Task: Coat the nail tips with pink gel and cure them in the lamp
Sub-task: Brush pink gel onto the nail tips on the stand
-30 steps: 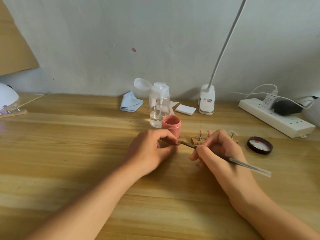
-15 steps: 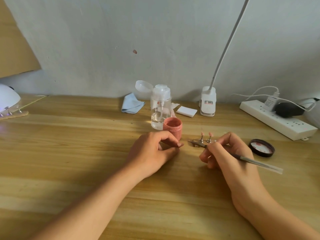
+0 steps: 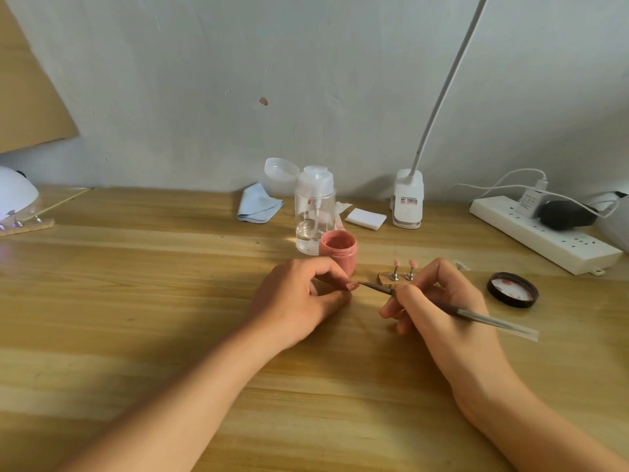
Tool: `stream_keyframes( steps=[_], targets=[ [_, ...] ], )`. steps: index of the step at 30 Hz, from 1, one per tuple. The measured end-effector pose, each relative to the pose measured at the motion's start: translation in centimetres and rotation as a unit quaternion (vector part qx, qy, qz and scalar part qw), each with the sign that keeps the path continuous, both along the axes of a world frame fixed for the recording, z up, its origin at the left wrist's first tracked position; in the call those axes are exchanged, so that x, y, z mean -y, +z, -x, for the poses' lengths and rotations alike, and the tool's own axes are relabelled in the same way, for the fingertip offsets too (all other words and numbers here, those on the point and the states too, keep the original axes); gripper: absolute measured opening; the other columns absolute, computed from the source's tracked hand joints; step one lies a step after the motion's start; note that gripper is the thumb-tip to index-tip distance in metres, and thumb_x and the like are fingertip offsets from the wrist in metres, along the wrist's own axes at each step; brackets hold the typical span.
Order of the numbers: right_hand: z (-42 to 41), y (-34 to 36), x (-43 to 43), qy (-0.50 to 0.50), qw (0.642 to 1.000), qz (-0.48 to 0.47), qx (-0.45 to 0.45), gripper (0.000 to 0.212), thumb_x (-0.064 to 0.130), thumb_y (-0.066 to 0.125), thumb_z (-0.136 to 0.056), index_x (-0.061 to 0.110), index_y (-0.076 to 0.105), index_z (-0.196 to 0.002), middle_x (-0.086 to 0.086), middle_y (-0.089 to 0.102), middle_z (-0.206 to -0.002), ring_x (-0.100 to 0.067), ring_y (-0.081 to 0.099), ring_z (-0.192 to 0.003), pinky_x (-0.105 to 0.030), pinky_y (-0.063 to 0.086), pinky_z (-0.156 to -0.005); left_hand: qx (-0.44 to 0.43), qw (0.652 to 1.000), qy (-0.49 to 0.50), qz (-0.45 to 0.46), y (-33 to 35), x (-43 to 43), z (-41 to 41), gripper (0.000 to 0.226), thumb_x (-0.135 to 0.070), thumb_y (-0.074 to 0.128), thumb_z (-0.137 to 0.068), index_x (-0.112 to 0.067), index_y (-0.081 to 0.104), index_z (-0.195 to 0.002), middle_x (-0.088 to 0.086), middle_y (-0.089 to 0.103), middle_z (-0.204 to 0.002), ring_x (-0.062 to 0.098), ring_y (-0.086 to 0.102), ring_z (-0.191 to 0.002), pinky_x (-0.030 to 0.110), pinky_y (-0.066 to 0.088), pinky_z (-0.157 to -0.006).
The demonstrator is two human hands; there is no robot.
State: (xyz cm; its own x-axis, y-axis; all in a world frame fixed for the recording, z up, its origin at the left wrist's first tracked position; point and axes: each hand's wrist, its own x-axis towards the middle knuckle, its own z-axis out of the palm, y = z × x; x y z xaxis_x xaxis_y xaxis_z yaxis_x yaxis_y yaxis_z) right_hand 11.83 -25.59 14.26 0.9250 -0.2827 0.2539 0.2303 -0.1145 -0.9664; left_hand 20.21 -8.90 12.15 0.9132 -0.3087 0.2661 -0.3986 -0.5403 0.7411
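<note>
My left hand (image 3: 296, 301) rests on the wooden table and pinches a small pink nail tip (image 3: 352, 286) between thumb and forefinger. My right hand (image 3: 439, 301) grips a thin brush (image 3: 476, 316) like a pen, its point touching that nail tip. The open jar of pink gel (image 3: 338, 250) stands just behind my left fingers. Two pink-coated tips stand on metal pegs on a small wooden holder (image 3: 403, 270) behind the brush. The white curing lamp (image 3: 13, 195) sits at the far left edge, glowing purple underneath.
The jar's black lid (image 3: 513, 289) lies to the right. A clear pump bottle (image 3: 315, 212), blue cloth (image 3: 258, 204), white pad (image 3: 365, 218) and clip lamp base (image 3: 407, 199) line the wall. A power strip (image 3: 544, 233) lies at right. Another peg strip (image 3: 27, 226) lies by the lamp.
The brush drew back to the right half a second ago and has now come back, its point again on the nail tip in my left fingers. My left hand stayed put.
</note>
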Motion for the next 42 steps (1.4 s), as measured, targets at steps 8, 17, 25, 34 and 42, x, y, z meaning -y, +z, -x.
stream_keyframes(
  steps=[8,17,25,34,42],
  targets=[
    [-0.05,-0.02,0.05,0.000,1.000,0.006,-0.001,0.012,-0.005,0.057,-0.088,-0.007,0.047,-0.081,-0.012,0.070,-0.064,-0.013,0.056,-0.051,-0.019,0.048,-0.051,-0.001,1.000,0.002,-0.004,0.07,-0.02,0.13,0.012,-0.041,0.078,-0.080,-0.045,0.068,-0.084,-0.013,0.044,-0.039,0.004,0.040,-0.040,0.022,0.027,-0.047],
    [-0.12,-0.22,0.08,-0.004,1.000,-0.002,0.010,0.013,-0.003,0.058,-0.089,-0.005,0.048,-0.080,-0.011,0.071,-0.065,-0.010,0.057,-0.052,-0.017,0.048,-0.051,0.000,1.000,-0.005,0.002,0.19,-0.06,0.19,0.010,-0.041,0.078,-0.080,-0.042,0.069,-0.079,-0.014,0.043,-0.038,0.004,0.039,-0.039,0.019,0.028,-0.044],
    [-0.01,-0.29,0.39,-0.002,0.999,-0.027,0.026,0.012,-0.003,0.056,-0.087,-0.006,0.047,-0.080,-0.014,0.069,-0.063,-0.016,0.056,-0.052,-0.020,0.048,-0.051,0.004,1.000,-0.007,0.007,0.20,0.02,0.33,0.011,-0.044,0.078,-0.079,-0.041,0.068,-0.076,-0.014,0.041,-0.037,0.005,0.036,-0.038,0.019,0.026,-0.043],
    [0.03,-0.49,0.22,0.015,0.999,-0.018,0.035,0.013,-0.001,0.057,-0.087,-0.002,0.048,-0.078,-0.014,0.069,-0.065,-0.014,0.055,-0.054,-0.019,0.047,-0.052,0.004,1.000,-0.007,0.006,0.18,-0.04,0.20,0.010,-0.044,0.078,-0.079,-0.044,0.068,-0.080,-0.014,0.042,-0.038,0.005,0.037,-0.038,0.019,0.024,-0.043],
    [0.20,-0.38,0.24,-0.033,0.996,0.002,0.087,0.007,0.011,0.055,-0.098,0.006,0.053,-0.094,-0.009,0.074,-0.078,-0.022,0.062,-0.058,-0.031,0.055,-0.058,0.016,0.999,-0.023,0.030,0.28,-0.07,0.31,0.012,-0.035,0.078,-0.081,-0.043,0.070,-0.077,-0.024,0.066,-0.066,0.001,0.041,-0.044,0.018,0.029,-0.048]
  ],
)
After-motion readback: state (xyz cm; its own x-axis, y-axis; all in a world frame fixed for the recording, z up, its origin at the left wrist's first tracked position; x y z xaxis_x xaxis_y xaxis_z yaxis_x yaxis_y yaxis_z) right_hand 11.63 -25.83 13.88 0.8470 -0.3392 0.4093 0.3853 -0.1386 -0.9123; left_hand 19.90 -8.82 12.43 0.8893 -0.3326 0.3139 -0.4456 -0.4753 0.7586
